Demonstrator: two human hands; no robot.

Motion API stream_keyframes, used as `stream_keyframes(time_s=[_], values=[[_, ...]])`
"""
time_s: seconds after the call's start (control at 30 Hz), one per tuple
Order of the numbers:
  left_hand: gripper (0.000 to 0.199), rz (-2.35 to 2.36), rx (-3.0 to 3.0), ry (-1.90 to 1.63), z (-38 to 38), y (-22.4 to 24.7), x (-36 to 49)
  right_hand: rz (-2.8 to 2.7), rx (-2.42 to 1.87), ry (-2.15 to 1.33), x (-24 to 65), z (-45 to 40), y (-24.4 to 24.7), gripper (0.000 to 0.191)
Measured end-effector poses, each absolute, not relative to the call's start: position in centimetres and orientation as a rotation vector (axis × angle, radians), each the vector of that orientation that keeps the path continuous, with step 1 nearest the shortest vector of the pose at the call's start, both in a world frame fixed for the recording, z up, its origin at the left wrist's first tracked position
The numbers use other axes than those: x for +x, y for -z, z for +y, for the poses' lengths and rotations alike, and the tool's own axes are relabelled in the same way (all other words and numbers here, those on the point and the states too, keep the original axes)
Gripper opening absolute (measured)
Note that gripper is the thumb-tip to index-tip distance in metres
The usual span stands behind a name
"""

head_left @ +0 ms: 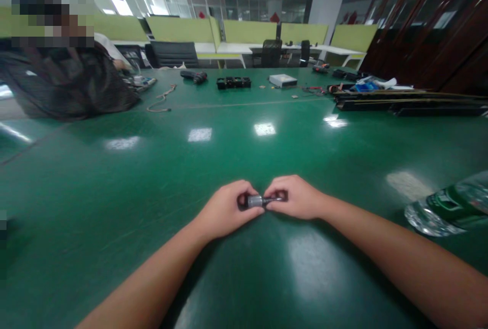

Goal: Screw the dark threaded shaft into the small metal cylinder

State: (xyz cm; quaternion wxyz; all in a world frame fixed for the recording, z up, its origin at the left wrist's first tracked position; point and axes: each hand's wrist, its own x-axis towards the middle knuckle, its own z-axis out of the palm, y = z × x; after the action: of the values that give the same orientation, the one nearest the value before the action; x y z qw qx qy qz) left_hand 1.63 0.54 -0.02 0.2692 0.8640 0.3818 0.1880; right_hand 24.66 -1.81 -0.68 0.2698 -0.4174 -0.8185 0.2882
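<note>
Both hands meet at the middle of the green table, just above or on its surface. My left hand (231, 208) is closed, thumb and fingers round a small silver-and-black cylinder (254, 201) that lies sideways. From the right, my right hand (295, 198) pinches a thin dark piece (271, 200) in line with the cylinder's right end. Whether the two pieces are joined or only touching, I cannot tell. The fingers hide part of each, and their exact kind does not show.
A clear bottle with a green label (450, 204) lies at the right. Toward the back are a black mesh bag (72, 80), a cable (162, 99), a black block (234, 82), a grey box (282, 81) and long dark strips (404, 101). A person sits at the far left.
</note>
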Motion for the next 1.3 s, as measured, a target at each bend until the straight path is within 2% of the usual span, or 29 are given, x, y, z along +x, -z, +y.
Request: stream_keyframes(time_s=[1.3], values=[[0.023,1.016,2.335,-0.492,0.5,-0.4,1.64,-2.312,-1.057,-0.664,25.26,-1.67,0.86,0.012]])
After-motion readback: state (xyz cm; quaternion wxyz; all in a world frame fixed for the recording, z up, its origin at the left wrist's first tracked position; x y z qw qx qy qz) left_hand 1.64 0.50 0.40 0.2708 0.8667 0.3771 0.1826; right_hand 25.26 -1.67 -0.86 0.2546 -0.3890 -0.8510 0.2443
